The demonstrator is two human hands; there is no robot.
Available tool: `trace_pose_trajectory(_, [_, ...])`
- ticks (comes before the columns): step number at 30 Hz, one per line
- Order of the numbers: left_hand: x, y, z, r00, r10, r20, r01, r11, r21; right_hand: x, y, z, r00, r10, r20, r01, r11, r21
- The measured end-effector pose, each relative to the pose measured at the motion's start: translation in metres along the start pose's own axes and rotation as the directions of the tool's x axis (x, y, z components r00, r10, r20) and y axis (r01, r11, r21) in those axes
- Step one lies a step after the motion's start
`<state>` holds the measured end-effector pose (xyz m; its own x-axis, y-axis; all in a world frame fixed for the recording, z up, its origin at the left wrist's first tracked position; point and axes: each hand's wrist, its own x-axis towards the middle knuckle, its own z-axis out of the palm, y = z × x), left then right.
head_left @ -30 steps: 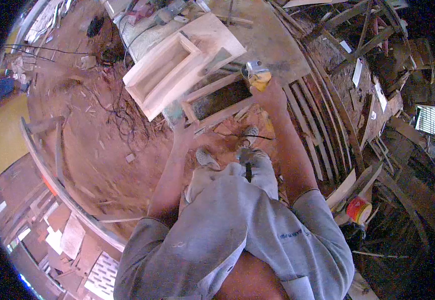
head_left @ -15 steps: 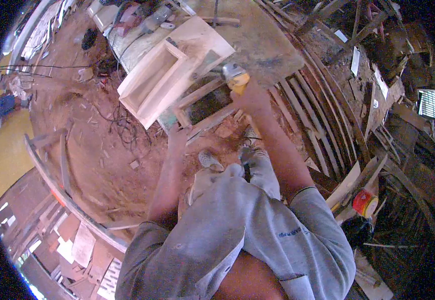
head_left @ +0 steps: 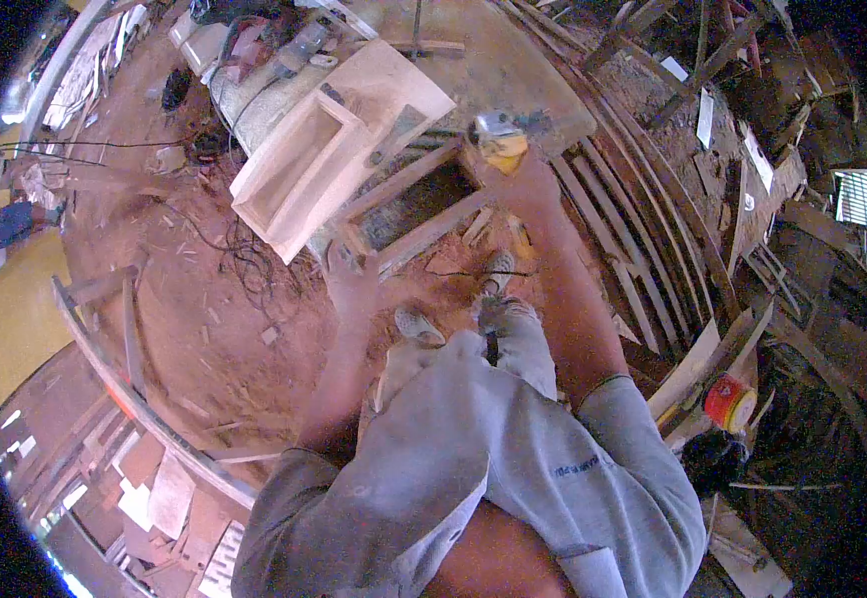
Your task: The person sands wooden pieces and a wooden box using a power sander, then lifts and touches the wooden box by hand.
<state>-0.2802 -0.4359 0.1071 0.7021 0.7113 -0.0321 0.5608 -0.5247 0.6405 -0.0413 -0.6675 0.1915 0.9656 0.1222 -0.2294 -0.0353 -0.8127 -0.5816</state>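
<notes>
My right hand is wrapped round a yellow power tool with a silver-grey head. It is at the far right end of a rectangular wooden frame; whether the tool touches the wood is hard to tell. With my left hand I grip the frame's near left corner, fingers and thumb on either side of the wood. Through the frame's opening a dark space shows. Just beyond the frame lies a pale wooden piece with a recessed, box-like rectangle, resting on a worktop.
Several long wooden slats lie to the right. Black cables tangle on the dusty ground at left. A wooden rail stands at lower left, and a red and yellow tin at right. My feet are below the frame.
My right hand and the power tool have moved right, uncovering more of the frame's far right end. My left hand stays at the near left corner, slightly shifted.
</notes>
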Motion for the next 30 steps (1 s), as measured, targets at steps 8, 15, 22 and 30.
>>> trace_pose_trajectory(8, [-0.024, 0.039, 0.036, 0.793, 0.427, 0.435, -0.544, 0.817, 0.188, -0.001, 0.002, 0.032, 1.000, -0.005, 0.003, 0.005, 0.990, -0.139])
trace_pose_trajectory(15, [-0.024, 0.031, 0.053, 0.758, 0.426, 0.494, -0.632, 0.669, 0.392, -0.041, 0.025, 0.018, 0.998, -0.006, 0.059, 0.013, 0.994, -0.108])
trace_pose_trajectory(22, [-0.026, 0.039, 0.045, 0.754, 0.385, 0.532, -0.622, 0.680, 0.388, -0.078, 0.060, -0.011, 0.993, 0.119, 0.000, -0.117, 0.975, -0.190])
trace_pose_trajectory(30, [-0.009, 0.051, 0.065, 0.815, 0.448, 0.368, -0.559, 0.776, 0.293, -0.114, 0.091, -0.023, 0.965, 0.241, -0.101, -0.247, 0.968, -0.043])
